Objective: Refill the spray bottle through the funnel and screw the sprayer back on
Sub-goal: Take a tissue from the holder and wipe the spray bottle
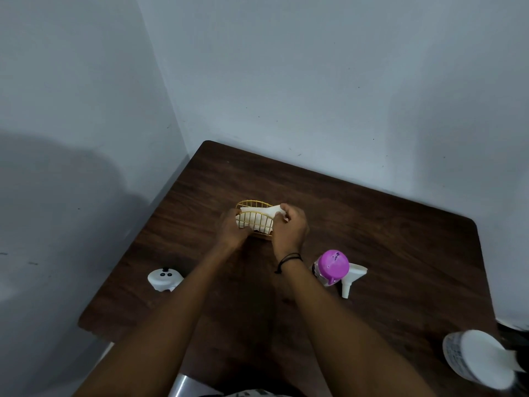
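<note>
A spray bottle with a purple sprayer top (332,267) stands right of centre on the dark wooden table (386,239). A white funnel (352,277) lies on its side just right of it. Farther back at the middle, a gold wire napkin holder (254,222) holds white tissue (256,214). My left hand (232,229) grips the holder's left side. My right hand (289,224) pinches the tissue at the holder's right end. Both hands are well away from the bottle and funnel.
A white device with black buttons (165,279) lies near the table's left edge. A white-lidded container (478,358) sits at the near right corner. Walls close in behind and to the left of the table.
</note>
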The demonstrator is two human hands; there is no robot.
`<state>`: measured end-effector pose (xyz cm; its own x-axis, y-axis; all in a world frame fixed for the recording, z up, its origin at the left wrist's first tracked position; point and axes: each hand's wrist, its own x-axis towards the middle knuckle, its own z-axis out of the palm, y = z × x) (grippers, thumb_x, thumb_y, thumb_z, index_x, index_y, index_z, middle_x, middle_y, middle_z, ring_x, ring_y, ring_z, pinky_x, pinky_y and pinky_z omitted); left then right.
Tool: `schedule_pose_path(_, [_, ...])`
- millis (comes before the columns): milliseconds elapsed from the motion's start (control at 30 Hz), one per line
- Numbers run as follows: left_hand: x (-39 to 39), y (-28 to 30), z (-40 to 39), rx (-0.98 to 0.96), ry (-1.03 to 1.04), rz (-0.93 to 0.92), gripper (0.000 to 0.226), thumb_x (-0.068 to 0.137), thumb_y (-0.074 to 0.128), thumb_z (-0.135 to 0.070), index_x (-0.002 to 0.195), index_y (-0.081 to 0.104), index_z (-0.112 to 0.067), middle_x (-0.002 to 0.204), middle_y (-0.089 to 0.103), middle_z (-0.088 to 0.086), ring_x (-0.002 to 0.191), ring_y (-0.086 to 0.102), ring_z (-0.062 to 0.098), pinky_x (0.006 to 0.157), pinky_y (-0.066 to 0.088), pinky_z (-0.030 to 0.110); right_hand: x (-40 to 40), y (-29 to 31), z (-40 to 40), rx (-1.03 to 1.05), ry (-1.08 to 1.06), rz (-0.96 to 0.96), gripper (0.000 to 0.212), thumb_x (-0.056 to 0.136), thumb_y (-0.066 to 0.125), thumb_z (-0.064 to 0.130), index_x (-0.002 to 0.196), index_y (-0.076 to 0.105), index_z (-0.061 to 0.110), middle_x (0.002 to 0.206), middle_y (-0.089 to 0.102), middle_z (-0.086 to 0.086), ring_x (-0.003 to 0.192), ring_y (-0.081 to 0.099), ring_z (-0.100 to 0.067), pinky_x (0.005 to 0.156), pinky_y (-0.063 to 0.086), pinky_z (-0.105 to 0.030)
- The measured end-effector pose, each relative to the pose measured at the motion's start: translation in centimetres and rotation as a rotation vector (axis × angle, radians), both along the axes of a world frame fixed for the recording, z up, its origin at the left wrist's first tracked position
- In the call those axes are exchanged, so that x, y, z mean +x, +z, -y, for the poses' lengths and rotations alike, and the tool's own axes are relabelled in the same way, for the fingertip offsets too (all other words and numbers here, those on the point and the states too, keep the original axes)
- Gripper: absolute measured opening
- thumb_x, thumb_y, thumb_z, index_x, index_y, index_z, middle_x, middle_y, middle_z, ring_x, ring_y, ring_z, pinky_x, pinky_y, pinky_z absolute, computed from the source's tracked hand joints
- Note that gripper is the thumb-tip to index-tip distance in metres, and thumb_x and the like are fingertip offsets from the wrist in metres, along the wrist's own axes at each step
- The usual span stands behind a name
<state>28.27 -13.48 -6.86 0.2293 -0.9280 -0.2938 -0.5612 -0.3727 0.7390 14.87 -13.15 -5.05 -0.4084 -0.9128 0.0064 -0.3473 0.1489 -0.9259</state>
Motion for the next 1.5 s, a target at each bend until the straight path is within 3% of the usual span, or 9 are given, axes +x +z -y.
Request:
schedule_pose_path(200, [0.0, 0.5, -0.3, -0.111, -0.044, -0.004, 0.065, 0.076, 0.080, -0.016, 0.135, 0.052, -0.018, 0.136, 0.053, 0.005, 0.127, 0.050, 0.026, 0.102, 0.049, 0.047, 0.1, 0.9, 1.0, -0.051, 0.022, 0.013, 0.024, 0.088, 0.061, -0.002, 0.107, 0.070, 0.008, 0.109, 0.064, -0.005, 0.100, 0.063, -0.018, 0.086, 0.056, -0.029])
schedule_pose_path(433, [-0.2, 1.2, -0.6, -0.338, -0.090, 0.043, 0.065, 0.076, 0.080, -0.034, 0.134, 0.052, -0.023, 0.136, 0.054, 0.002, 0.123, 0.048, 0.023, 0.100, 0.044, 0.043, 1.2, 3.8, 1.7, -0.180, 0.020, 0.008, 0.026, 0.082, 0.061, -0.006, 0.100, 0.072, 0.008, 0.105, 0.065, -0.005, 0.097, 0.063, -0.018, 0.086, 0.053, -0.030])
schedule_pose_path(667, [-0.8, 2.0, -0.7, -0.484, -0.159, 0.076, 0.053, 0.080, 0.079, -0.018, 0.129, 0.059, -0.010, 0.129, 0.062, 0.009, 0.119, 0.055, 0.028, 0.102, 0.041, 0.042, 1.3, 6.7, 2.1, -0.288, 0.040, 0.074, 0.033, 0.078, 0.057, -0.013, 0.097, 0.074, 0.008, 0.099, 0.070, -0.003, 0.094, 0.066, -0.018, 0.087, 0.054, -0.036])
schedule_pose_path(833, [-1.8, 3.6, -0.6, -0.537, -0.221, 0.040, 0.054, 0.086, 0.068, -0.032, 0.132, 0.057, -0.005, 0.130, 0.062, 0.013, 0.119, 0.056, 0.029, 0.101, 0.045, 0.046, 0.6, 8.8, 2.2, -0.299, 0.054, 0.115, 0.031, 0.082, 0.059, -0.009, 0.099, 0.075, 0.012, 0.101, 0.073, 0.002, 0.095, 0.066, -0.008, 0.090, 0.054, -0.031])
schedule_pose_path(900, [-2.1, 4.2, -0.2, -0.562, -0.235, 0.030, 0.052, 0.088, 0.072, -0.028, 0.133, 0.058, -0.006, 0.130, 0.063, 0.012, 0.119, 0.058, 0.028, 0.100, 0.047, 0.048, -0.2, 9.6, 2.1, -0.302, 0.066, 0.113, 0.029, 0.083, 0.060, -0.007, 0.099, 0.075, 0.013, 0.100, 0.072, 0.004, 0.095, 0.065, -0.005, 0.091, 0.054, -0.032])
schedule_pose_path(1067, [-3.2, 5.2, 0.3, -0.626, -0.227, 0.087, 0.043, 0.092, 0.068, -0.017, 0.133, 0.059, -0.009, 0.128, 0.066, 0.009, 0.116, 0.060, 0.024, 0.096, 0.052, 0.042, -3.2, 11.7, 2.2, -0.287, 0.027, 0.188, 0.027, 0.085, 0.063, -0.007, 0.094, 0.075, 0.016, 0.096, 0.071, 0.007, 0.095, 0.068, -0.016, 0.085, 0.058, -0.044])
schedule_pose_path(1200, [-4.3, 6.1, 0.4, -0.668, -0.248, 0.024, 0.033, 0.095, 0.061, -0.013, 0.128, 0.063, -0.012, 0.116, 0.072, 0.005, 0.105, 0.065, 0.020, 0.087, 0.057, 0.043, -6.4, 13.4, 1.7, -0.254, 0.016, 0.220, 0.035, 0.085, 0.059, -0.009, 0.082, 0.074, 0.023, 0.088, 0.072, 0.010, 0.089, 0.070, -0.017, 0.076, 0.061, -0.036])
schedule_pose_path(1300, [-5.6, 6.7, 0.5, -0.668, -0.278, -0.060, 0.033, 0.094, 0.064, -0.016, 0.127, 0.063, -0.014, 0.108, 0.073, 0.002, 0.100, 0.067, 0.015, 0.083, 0.059, 0.042, -8.5, 14.0, 1.1, -0.220, 0.003, 0.314, 0.038, 0.084, 0.053, -0.013, 0.080, 0.074, 0.019, 0.091, 0.071, 0.002, 0.095, 0.068, -0.021, 0.070, 0.060, -0.026])
schedule_pose_path(1500, [-10.0, 8.3, 0.4, -0.554, -0.482, -0.075, 0.070, 0.084, 0.072, -0.049, 0.143, 0.048, -0.021, 0.143, 0.056, 0.001, 0.131, 0.051, 0.018, 0.102, 0.049, 0.039, -11.6, 15.1, -0.5, -0.178, 0.012, 0.477, 0.028, 0.085, 0.051, -0.015, 0.090, 0.072, 0.004, 0.097, 0.068, -0.009, 0.092, 0.066, -0.020, 0.076, 0.059, -0.028])
